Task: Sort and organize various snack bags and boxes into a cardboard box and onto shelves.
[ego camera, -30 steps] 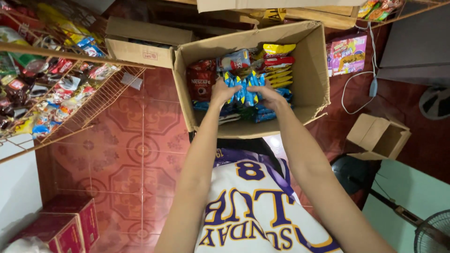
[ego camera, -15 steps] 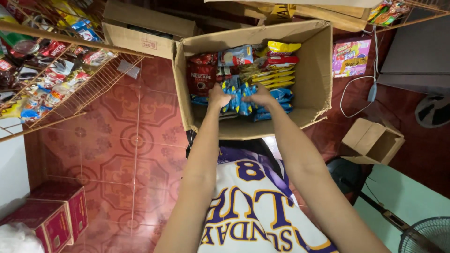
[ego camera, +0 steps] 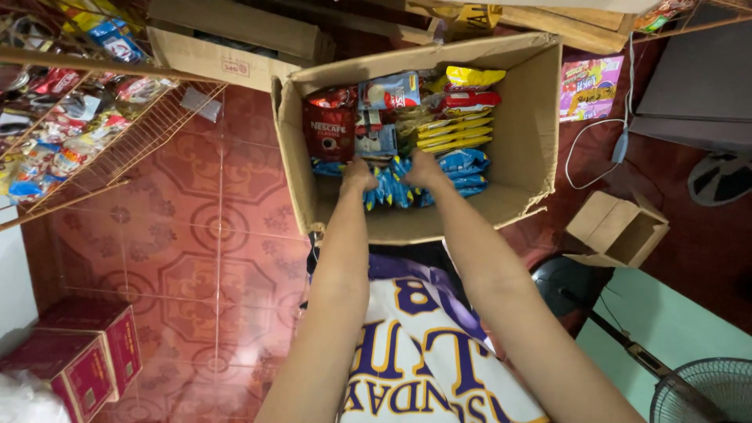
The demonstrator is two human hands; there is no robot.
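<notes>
Both hands reach into the open cardboard box (ego camera: 533, 133) on the tiled floor (ego camera: 196, 227). The left hand (ego camera: 358, 174) and right hand (ego camera: 423, 168) have their fingers clenched around a bundle of blue snack packets (ego camera: 389, 190), which lies at the box's near side, below red and yellow packets (ego camera: 454, 129)

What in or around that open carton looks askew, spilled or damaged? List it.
Nothing is spilled. The big carton holds packets in rows; both hands, left hand and right hand, grip the blue packets. The one oddity: a small empty box lies tipped on the floor, flaps open.
</notes>
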